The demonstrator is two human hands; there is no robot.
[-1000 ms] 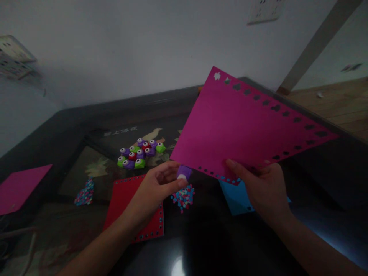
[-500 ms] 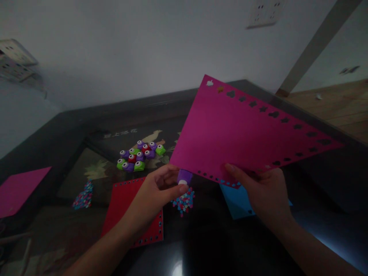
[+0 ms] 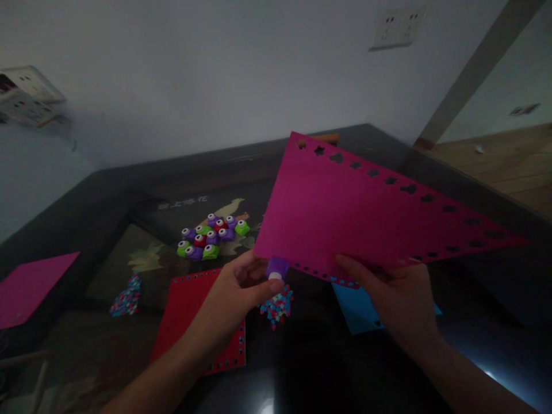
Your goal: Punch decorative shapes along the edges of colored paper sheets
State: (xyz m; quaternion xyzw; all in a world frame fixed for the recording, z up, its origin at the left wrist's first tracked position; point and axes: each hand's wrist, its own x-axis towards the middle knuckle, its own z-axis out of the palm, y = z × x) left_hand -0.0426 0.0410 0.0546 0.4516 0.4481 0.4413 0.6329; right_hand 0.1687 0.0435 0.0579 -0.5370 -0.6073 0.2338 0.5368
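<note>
Punching the raised pink sheet (image 3: pixel 345 213), seemingly.
My left hand (image 3: pixel 241 290) pinches the purple punch (image 3: pixel 277 268), my right hand (image 3: pixel 399 296) the sheet; pressing next likely needs both steady.

Looks like a room in a home, though hard to say which one. Shows a glossy dark desk (image 3: pixel 310 362), decorated with pale bird and leaf pictures (image 3: pixel 227 208) and set against a plain whitish wall (image 3: pixel 215 75). Has household-style sockets (image 3: pixel 397 27) above the far right corner, more beyond the far left corner, and wood-look flooring (image 3: pixel 500 158) past the right edge. Suits a home more than a workshop: toy-like craft punches (image 3: pixel 211 237) with eyes near a red sheet (image 3: pixel 187 310).
</note>
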